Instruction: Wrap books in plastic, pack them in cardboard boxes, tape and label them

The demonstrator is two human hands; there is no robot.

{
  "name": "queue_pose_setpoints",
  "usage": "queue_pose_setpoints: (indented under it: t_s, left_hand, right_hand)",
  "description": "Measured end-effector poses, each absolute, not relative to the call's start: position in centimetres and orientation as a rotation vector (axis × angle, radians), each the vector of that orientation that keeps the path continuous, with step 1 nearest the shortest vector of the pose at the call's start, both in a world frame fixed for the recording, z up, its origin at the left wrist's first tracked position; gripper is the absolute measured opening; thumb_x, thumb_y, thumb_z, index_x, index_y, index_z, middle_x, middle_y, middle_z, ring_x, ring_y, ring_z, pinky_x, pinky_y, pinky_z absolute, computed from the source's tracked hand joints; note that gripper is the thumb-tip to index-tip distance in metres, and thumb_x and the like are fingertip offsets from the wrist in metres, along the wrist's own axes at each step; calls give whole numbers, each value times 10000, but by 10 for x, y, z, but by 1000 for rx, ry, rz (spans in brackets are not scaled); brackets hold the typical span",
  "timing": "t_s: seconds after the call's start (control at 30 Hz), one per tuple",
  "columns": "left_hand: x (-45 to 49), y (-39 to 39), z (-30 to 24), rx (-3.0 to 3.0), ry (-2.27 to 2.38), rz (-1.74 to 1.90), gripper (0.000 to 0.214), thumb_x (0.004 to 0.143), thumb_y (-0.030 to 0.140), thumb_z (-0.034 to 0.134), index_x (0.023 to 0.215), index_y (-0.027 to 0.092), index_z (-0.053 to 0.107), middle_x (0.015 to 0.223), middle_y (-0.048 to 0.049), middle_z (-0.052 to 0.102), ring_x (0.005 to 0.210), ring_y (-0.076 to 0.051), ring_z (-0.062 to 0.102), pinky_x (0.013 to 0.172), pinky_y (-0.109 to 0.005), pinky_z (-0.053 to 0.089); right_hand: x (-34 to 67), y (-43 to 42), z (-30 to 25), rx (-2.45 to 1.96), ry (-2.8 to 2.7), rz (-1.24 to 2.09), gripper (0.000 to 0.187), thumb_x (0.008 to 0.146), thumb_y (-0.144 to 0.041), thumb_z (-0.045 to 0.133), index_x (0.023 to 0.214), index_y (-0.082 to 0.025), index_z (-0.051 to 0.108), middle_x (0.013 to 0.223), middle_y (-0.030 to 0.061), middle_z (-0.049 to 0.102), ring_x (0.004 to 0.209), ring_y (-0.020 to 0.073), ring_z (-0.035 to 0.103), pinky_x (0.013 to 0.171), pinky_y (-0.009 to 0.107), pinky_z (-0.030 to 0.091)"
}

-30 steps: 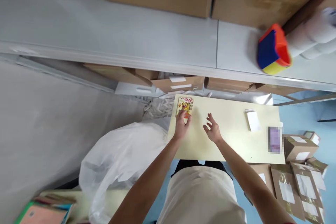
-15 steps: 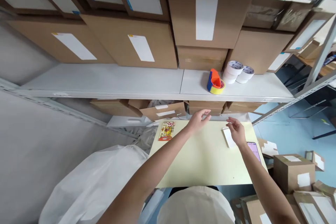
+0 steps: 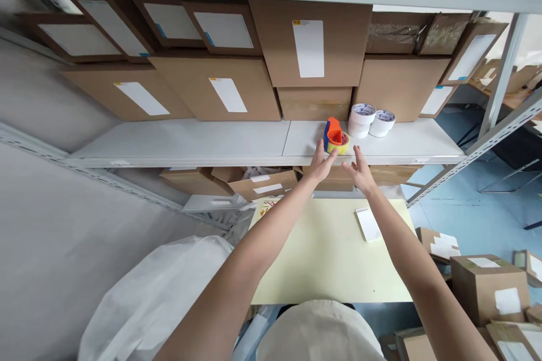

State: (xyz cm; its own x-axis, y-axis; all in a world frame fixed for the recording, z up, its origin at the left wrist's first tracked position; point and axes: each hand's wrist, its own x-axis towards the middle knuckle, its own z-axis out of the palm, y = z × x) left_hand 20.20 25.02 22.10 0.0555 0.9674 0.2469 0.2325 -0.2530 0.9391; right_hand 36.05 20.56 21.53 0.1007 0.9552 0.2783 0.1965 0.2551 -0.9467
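Observation:
My left hand (image 3: 320, 164) and my right hand (image 3: 359, 168) are both raised toward the white shelf (image 3: 237, 141), fingers spread and empty. Just beyond the fingertips sits a tape dispenser (image 3: 336, 136) in orange, blue and yellow, near the shelf's front edge. Neither hand touches it. Two white tape rolls (image 3: 371, 120) stand beside it on the right. Below, on the pale yellow table (image 3: 330, 259), lie a white paper slip (image 3: 368, 224) and a colourful card (image 3: 265, 207), partly hidden by my left arm.
Brown cardboard boxes (image 3: 311, 45) with white labels fill the back of the shelf. More boxes sit under the shelf and on the blue floor at right (image 3: 486, 287). A large white plastic bag (image 3: 156, 299) is left of the table. A grey wall runs along the left.
Both hands left the table and rose to the shelf, closing on the tape dispenser. The left hand let go of the colourful card a second ago. The view tilted upward.

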Motion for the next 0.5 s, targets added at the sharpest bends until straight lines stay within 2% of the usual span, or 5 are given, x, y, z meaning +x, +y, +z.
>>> queue_pose_setpoints:
  t_s: [0.07, 0.17, 0.27, 0.4, 0.5]
  left_hand:
    - [207, 266, 225, 1497, 1226, 1204, 756, 852, 654, 522, 1444, 203, 385, 1562, -145, 336, 1468, -317, 253, 1161, -490, 297]
    - [214, 275, 230, 1476, 1188, 1219, 692, 891, 642, 465, 1418, 194, 435, 1500, -133, 444, 1430, -300, 347, 1130, -457, 354]
    - [217, 265, 231, 1546, 1097, 1304, 634, 934, 630, 384, 1420, 226, 434, 1447, -97, 515, 1385, -260, 424, 1108, -416, 389]
    - [215, 224, 219, 1608, 1050, 1344, 700, 926, 697, 249, 1480, 272, 304, 1522, -75, 412, 1409, -229, 384, 1099, -389, 400]
    - [214, 175, 195, 1638, 1121, 1321, 745, 886, 745, 249, 1492, 312, 262, 1546, -77, 359, 1424, -248, 352, 1088, -391, 412]
  right_hand:
    - [356, 228, 223, -1156, -1338, 890, 900, 756, -650, 645, 1494, -243, 331, 1597, 116, 258, 1471, 308, 244, 1102, 556, 366]
    - [349, 246, 229, -1032, -1350, 991, 907, 769, -688, 601, 1498, -225, 322, 1533, 122, 390, 1439, 295, 324, 1099, 517, 386]
    - [346, 242, 226, -994, -1315, 980, 906, 774, -695, 592, 1500, -234, 307, 1523, 119, 403, 1424, 291, 354, 1074, 496, 422]
    - [354, 202, 214, -1010, -1245, 861, 803, 803, -625, 616, 1479, -284, 347, 1519, 111, 394, 1380, 296, 418, 1047, 500, 450]
    - [366, 153, 197, -1092, -1192, 825, 689, 825, -561, 630, 1440, -339, 412, 1449, 89, 440, 1301, 268, 508, 1027, 454, 482]
